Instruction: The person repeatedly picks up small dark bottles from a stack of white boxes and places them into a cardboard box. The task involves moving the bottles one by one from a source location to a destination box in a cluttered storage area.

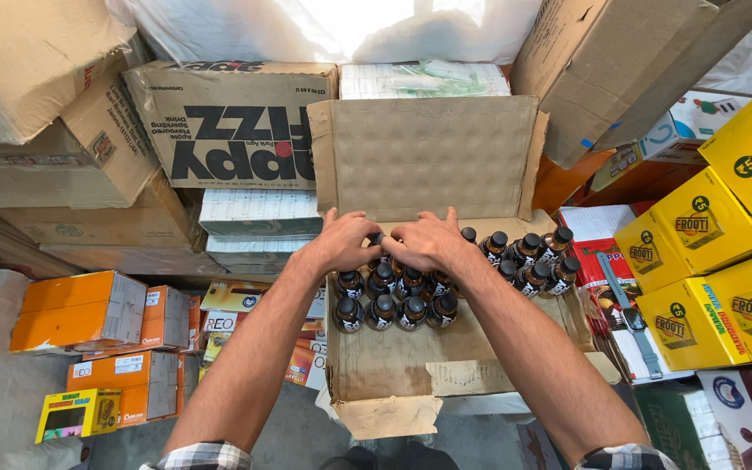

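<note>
An open cardboard carton (393, 365) is seen from above, its far flap (428, 157) standing upright and its near flap (389, 413) folded outward. Small dark bottles with black caps (385, 305) are packed in rows at the far end of the carton, while the near half of its floor is left bare. More of the same bottles (533, 257) are crowded into the carton's far right corner.

The left hand (341, 242) is laid over the back row of bottles, fingers curled downward around the caps; whether one bottle is actually clamped cannot be told, since the fingertips are hidden. The right hand (424, 242) is placed just beside it, touching or nearly touching the left, with fingers likewise bent down onto the bottle tops. Both forearms are stretched over the carton's near edge, and checked sleeves (628, 457) are visible at the bottom of the view.

To the right of the carton, yellow drink cartons (715, 287) are stacked, and a wristwatch (633, 318) is lying on a red-and-white box just beside the carton's right wall. To the left of the carton, orange boxes (80, 309) are piled on the floor. Beyond the upright flap, large brown cardboard boxes (228, 122) are stacked.
</note>
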